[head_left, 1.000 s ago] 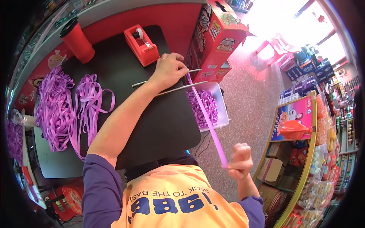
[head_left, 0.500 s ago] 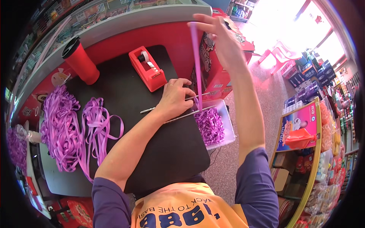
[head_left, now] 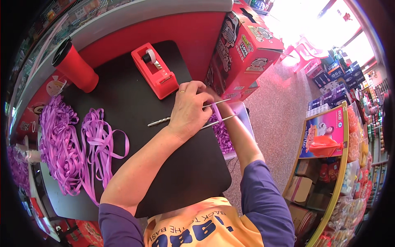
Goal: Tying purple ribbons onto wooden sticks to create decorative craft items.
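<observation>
My left hand (head_left: 190, 108) is closed around two thin metal rods above the table's right edge. One rod (head_left: 158, 122) shows a spiral-grooved end left of the hand; their smooth ends point right. A strip of purple ribbon (head_left: 217, 113) crosses the rods just past my left fingertips. My right hand (head_left: 217, 99) is behind and beyond the rods, close to the left fingers; it is blurred and its fingers are hidden, so its grip cannot be made out. Below the rods, a pale plastic bin (head_left: 248, 129) holds a heap of crimped purple ribbon (head_left: 223, 139).
On the black tabletop (head_left: 185, 168) lie a red tape dispenser (head_left: 155, 72), a red tumbler (head_left: 78, 68) and loose piles of purple ribbon (head_left: 61, 148). A red carton (head_left: 247, 49) stands beyond the bin. A gold-edged display shelf (head_left: 325, 168) is at the right.
My right hand has come down from high above the carton to beside the rods, and the ribbon stretched upward earlier now lies across them. The left hand keeps its hold on the rods.
</observation>
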### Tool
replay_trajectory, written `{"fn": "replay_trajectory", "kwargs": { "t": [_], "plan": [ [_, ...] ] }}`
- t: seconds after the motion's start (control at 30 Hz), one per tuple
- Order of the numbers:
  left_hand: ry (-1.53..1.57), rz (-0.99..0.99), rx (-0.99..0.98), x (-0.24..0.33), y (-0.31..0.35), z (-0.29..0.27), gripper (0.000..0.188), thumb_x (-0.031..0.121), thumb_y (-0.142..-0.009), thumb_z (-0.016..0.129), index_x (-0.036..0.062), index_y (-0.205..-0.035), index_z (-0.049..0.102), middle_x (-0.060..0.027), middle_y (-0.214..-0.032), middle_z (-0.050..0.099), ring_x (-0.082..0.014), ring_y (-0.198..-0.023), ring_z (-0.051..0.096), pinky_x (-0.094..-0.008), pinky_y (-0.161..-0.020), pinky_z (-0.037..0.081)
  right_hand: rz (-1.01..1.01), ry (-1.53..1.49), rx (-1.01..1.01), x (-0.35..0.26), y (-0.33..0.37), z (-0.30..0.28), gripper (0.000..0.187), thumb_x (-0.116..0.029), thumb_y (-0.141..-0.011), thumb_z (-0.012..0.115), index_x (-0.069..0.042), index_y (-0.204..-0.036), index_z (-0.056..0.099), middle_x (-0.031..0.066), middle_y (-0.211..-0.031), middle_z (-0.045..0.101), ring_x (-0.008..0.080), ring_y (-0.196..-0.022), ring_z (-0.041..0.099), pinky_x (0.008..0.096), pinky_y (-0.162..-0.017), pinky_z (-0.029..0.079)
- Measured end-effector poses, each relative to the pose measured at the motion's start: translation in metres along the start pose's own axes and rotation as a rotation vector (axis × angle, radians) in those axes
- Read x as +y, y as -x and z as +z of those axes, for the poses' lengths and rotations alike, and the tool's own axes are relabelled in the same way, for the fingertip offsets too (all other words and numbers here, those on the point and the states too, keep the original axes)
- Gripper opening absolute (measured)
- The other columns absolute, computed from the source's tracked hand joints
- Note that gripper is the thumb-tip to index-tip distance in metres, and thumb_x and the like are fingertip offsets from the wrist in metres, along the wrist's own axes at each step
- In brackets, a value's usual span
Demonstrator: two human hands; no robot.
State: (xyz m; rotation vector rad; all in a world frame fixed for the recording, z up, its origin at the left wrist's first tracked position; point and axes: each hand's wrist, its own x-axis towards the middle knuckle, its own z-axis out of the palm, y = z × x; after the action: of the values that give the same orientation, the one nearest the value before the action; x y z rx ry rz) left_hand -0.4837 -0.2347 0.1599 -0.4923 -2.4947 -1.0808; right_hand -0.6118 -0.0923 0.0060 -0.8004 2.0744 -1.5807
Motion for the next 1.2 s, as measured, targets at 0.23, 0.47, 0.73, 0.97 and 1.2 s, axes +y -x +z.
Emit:
{"fn": "replay_trajectory", "kwargs": {
  "t": [0.23,0.47,0.73,0.97,1.2],
  "plan": [
    [-0.044,0.025,-0.028,-0.002,0.002,-0.002,0.014,0.007,-0.067,0.067,0.0076,-0.080,0.072,-0.0072,-0.111,0.054,-0.0282,-0.110,0.045,-0.0379,-0.096,0.038,0.207,-0.107,0.371,0.009,0.175,0.061,0.037,-0.028,-0.100,0.038,0.002,-0.117,0.052,0.0093,-0.099,0.065,0.0173,-0.099,0.058,0.0298,-0.091,0.039],
    [-0.015,0.041,-0.023,-0.003,0.000,0.003,0.015,0.011,-0.067,0.066,0.0102,-0.079,0.074,-0.0069,-0.109,0.056,-0.0281,-0.110,0.045,-0.0393,-0.097,0.036,0.127,-0.025,0.543,-0.097,0.280,0.079,0.037,-0.029,-0.098,0.043,-0.004,-0.089,0.069,0.0039,-0.101,0.047,0.0144,-0.097,0.044,0.0290,-0.086,0.035],
    [-0.037,0.015,-0.072,0.000,0.002,-0.001,0.015,0.012,-0.069,0.066,0.0093,-0.082,0.072,-0.0079,-0.114,0.054,-0.0283,-0.115,0.042,-0.0402,-0.100,0.033,-0.214,0.112,0.540,-0.178,0.253,0.050,0.058,-0.052,-0.094,0.039,-0.005,-0.080,0.069,0.0055,-0.092,0.045,0.0185,-0.090,0.043,0.0331,-0.085,0.032],
    [-0.075,-0.009,-0.028,-0.006,0.006,-0.002,0.013,0.012,-0.067,0.066,0.0076,-0.077,0.073,-0.0075,-0.110,0.056,-0.0281,-0.111,0.044,-0.0391,-0.098,0.036,-0.458,-0.304,0.347,-0.204,0.152,0.002,0.069,-0.053,-0.097,0.028,0.003,-0.090,0.069,0.0144,-0.127,0.047,0.0212,-0.108,0.042,0.0395,-0.102,0.027],
    [-0.094,0.021,-0.052,-0.002,0.002,-0.001,0.014,0.014,-0.066,0.068,0.0060,-0.076,0.072,-0.0074,-0.103,0.057,-0.0282,-0.108,0.045,-0.0386,-0.096,0.036,-0.262,0.018,0.233,-0.170,0.051,-0.042,0.072,-0.052,-0.099,0.018,0.000,-0.107,0.067,0.0105,-0.145,0.035,0.0238,-0.132,0.031,0.0386,-0.111,0.017]
  ]
}}
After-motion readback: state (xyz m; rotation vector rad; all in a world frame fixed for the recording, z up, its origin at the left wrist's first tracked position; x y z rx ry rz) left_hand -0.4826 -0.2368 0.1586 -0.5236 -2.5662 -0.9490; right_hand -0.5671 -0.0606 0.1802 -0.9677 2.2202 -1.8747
